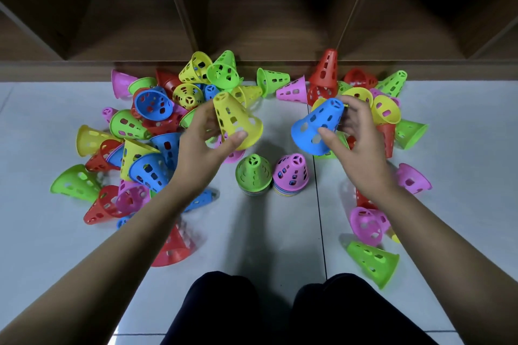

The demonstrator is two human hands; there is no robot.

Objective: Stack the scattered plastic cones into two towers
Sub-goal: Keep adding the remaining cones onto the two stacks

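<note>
The left hand (204, 145) grips a yellow cone (235, 117), thumb curled against its wide rim and fingers behind it; the cone is tilted, tip pointing up and away. The right hand (358, 148) holds a blue cone (316, 126) in the same way, thumb on its near side and fingers wrapped round the back, wide mouth turned toward the left hand.

Between the two hands, lower and nearer the person, two short towers stand upright and just beside each other on the tiled floor (252, 238): a green-topped tower (253, 173) nearer the left hand and a pink-topped tower (291, 172) nearer the right.

Outward of the left hand lies a dense heap of loose cones (152, 105). Beyond and outward of the right hand lies a thinner scatter (386, 109), and a green cone (372, 262) lies beside that forearm.
</note>
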